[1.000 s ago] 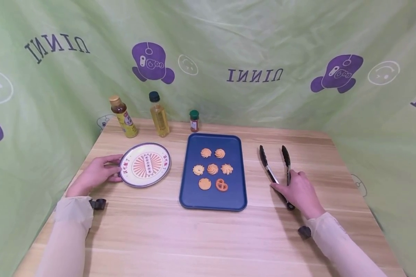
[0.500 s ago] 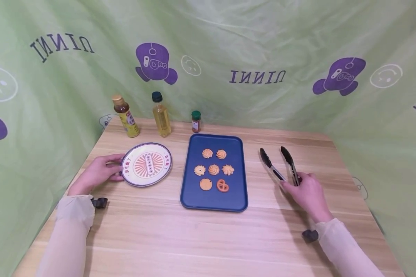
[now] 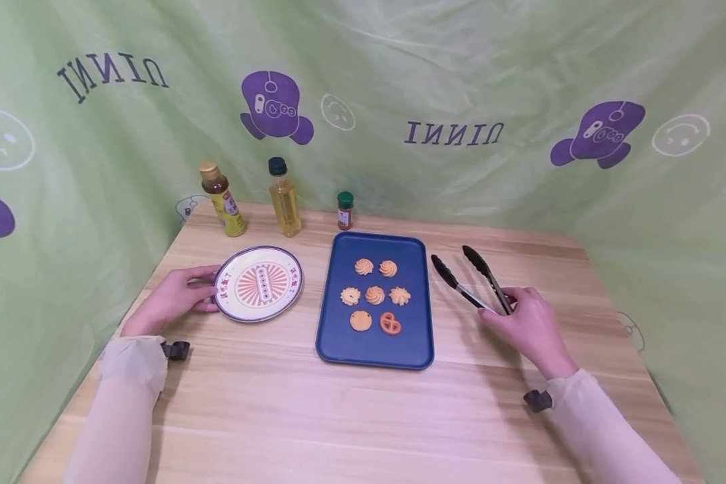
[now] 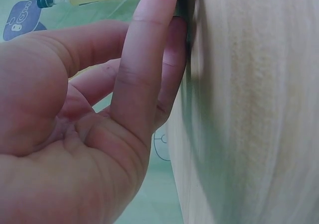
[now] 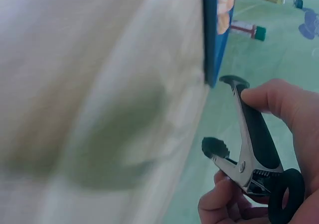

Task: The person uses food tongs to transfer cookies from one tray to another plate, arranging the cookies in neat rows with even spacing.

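A blue rectangular tray (image 3: pixel 339 349) lies mid-table, with several swirled, round and pretzel-shaped cookies (image 3: pixel 375 296) on it. To its right, my right hand (image 3: pixel 529 326) grips black-and-silver tongs (image 3: pixel 467 293) around the handles. The tongs' arms are spread, with their black tips near the tray's right edge and no food between them. The right wrist view shows the thumb on one black handle (image 5: pixel 259 137) and curled fingers on the other side. My left hand (image 3: pixel 175 296) touches the left rim of a white plate (image 3: pixel 232 302) with relaxed fingers. Its exact contact is partly hidden.
Behind the plate stand a gold-capped sauce bottle (image 3: pixel 226 208) and an oil bottle (image 3: pixel 286 207) with a dark cap. A small green-capped spice jar (image 3: pixel 345 214) is behind the tray. Green printed cloth (image 3: pixel 369 81) hangs around the wooden table (image 3: pixel 351 430).
My right hand has drawn the tongs back, then lifted them and moved them left toward the tray. My left hand stays at the plate's rim. The head view has shifted slightly.
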The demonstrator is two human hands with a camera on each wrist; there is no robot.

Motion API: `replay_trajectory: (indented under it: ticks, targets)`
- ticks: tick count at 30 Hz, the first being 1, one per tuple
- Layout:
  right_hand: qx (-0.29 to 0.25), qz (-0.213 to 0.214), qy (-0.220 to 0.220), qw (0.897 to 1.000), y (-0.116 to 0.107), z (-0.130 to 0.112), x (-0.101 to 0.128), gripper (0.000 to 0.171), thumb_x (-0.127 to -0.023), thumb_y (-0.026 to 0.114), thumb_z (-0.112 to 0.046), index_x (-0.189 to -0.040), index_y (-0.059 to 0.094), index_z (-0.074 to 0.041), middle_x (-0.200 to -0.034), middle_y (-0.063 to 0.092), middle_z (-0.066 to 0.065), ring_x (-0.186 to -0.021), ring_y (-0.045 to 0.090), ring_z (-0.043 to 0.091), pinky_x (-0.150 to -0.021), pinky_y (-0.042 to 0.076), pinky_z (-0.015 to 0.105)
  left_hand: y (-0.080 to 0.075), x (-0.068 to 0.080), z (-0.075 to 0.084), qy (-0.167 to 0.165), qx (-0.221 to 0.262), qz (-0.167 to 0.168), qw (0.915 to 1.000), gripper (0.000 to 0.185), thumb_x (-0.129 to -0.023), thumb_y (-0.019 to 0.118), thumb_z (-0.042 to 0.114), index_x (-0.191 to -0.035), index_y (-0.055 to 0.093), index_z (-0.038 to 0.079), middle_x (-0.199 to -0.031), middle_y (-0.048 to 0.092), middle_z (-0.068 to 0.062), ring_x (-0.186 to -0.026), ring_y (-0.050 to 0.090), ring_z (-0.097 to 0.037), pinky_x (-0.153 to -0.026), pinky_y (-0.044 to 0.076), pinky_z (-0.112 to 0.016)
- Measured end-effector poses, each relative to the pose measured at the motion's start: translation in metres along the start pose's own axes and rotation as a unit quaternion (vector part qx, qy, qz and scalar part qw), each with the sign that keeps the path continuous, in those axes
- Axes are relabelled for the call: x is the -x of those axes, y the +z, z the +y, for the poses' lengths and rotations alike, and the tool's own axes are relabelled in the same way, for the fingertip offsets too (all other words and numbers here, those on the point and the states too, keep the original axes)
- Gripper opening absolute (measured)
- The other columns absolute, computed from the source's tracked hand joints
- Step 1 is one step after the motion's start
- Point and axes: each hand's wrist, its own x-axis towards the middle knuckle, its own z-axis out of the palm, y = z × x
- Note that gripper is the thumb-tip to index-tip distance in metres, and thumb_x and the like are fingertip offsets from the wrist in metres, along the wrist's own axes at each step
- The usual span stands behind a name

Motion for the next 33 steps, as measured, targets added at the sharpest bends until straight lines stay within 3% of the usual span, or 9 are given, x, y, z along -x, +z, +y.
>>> replay_trajectory:
  ticks: [5, 8, 12, 14, 18, 21, 27, 33]
  targets:
    - [-0.001, -0.006, -0.043, 0.999, -0.003, -0.022, -0.01, 0.071, -0.092, 0.09, -0.043, -0.14, 0.071, 0.006, -0.12, 0.07, 0.025, -0.096, 0.066, 0.035, -0.079, 0.055, 0.041, 0.001, 0.002, 0.002, -0.004, 0.037, -0.008, 0.9993, 0.063, -0.112, 0.062, 0.003, -0.169, 0.037, -0.009, -0.166, 0.045, -0.043, -0.1, 0.074, -0.002, -0.087, 0.073, -0.026]
    - [-0.002, -0.022, -0.065, 0.998, -0.002, -0.035, -0.017, 0.067, -0.09, 0.092, -0.041, -0.137, 0.074, 0.003, -0.117, 0.071, 0.022, -0.092, 0.064, 0.031, -0.076, 0.051, 0.035, 0.002, 0.002, 0.003, -0.005, 0.024, -0.006, 0.9997, 0.063, -0.112, 0.063, 0.006, -0.169, 0.038, -0.008, -0.166, 0.046, -0.041, -0.104, 0.075, -0.005, -0.087, 0.072, -0.023]
    - [-0.001, -0.045, -0.096, 0.994, 0.002, -0.051, -0.025, 0.063, -0.088, 0.092, -0.038, -0.133, 0.076, 0.003, -0.116, 0.072, 0.02, -0.091, 0.065, 0.03, -0.075, 0.052, 0.033, 0.003, 0.0, 0.002, -0.003, -0.003, 0.002, 1.0, 0.062, -0.113, 0.064, 0.01, -0.169, 0.041, -0.005, -0.166, 0.048, -0.039, -0.112, 0.074, -0.011, -0.085, 0.069, -0.017]
    - [-0.001, -0.056, -0.112, 0.992, 0.005, -0.058, -0.028, 0.061, -0.088, 0.092, -0.036, -0.131, 0.077, 0.004, -0.114, 0.072, 0.02, -0.091, 0.065, 0.029, -0.074, 0.054, 0.033, 0.004, -0.001, 0.001, -0.004, -0.001, 0.003, 1.0, 0.062, -0.113, 0.063, 0.009, -0.169, 0.04, -0.006, -0.166, 0.047, -0.04, -0.114, 0.074, -0.015, -0.084, 0.07, -0.018]
    - [0.004, -0.073, -0.134, 0.988, 0.01, -0.072, -0.033, 0.06, -0.087, 0.092, -0.034, -0.13, 0.078, 0.005, -0.112, 0.072, 0.019, -0.089, 0.067, 0.029, -0.074, 0.059, 0.037, 0.003, 0.0, 0.002, -0.007, 0.025, -0.003, 0.9997, 0.063, -0.113, 0.061, 0.004, -0.169, 0.037, -0.008, -0.167, 0.044, -0.042, -0.107, 0.075, -0.009, -0.086, 0.072, -0.023]
    - [0.012, -0.083, -0.14, 0.987, 0.012, -0.082, -0.035, 0.06, -0.087, 0.091, -0.035, -0.129, 0.078, 0.006, -0.112, 0.073, 0.019, -0.089, 0.068, 0.029, -0.077, 0.062, 0.04, 0.003, 0.002, 0.005, -0.009, 0.043, -0.008, 0.999, 0.063, -0.112, 0.061, 0.001, -0.169, 0.036, -0.01, -0.167, 0.043, -0.043, -0.1, 0.075, -0.004, -0.087, 0.074, -0.026]
    - [0.016, -0.104, -0.145, 0.984, 0.014, -0.098, -0.041, 0.059, -0.088, 0.091, -0.035, -0.129, 0.078, 0.005, -0.111, 0.073, 0.017, -0.088, 0.067, 0.028, -0.074, 0.061, 0.037, 0.001, 0.004, 0.006, -0.015, 0.029, -0.001, 0.9995, 0.063, -0.112, 0.062, 0.004, -0.169, 0.037, -0.009, -0.168, 0.041, -0.042, -0.103, 0.076, -0.006, -0.088, 0.073, -0.024]
    - [0.019, -0.126, -0.154, 0.98, 0.017, -0.111, -0.049, 0.056, -0.088, 0.091, -0.032, -0.127, 0.078, 0.005, -0.109, 0.072, 0.016, -0.084, 0.065, 0.025, -0.069, 0.058, 0.032, 0.003, 0.005, 0.005, -0.017, 0.055, -0.004, 0.9984, 0.064, -0.112, 0.062, 0.002, -0.169, 0.036, -0.01, -0.169, 0.04, -0.043, -0.101, 0.078, -0.007, -0.089, 0.074, -0.028]
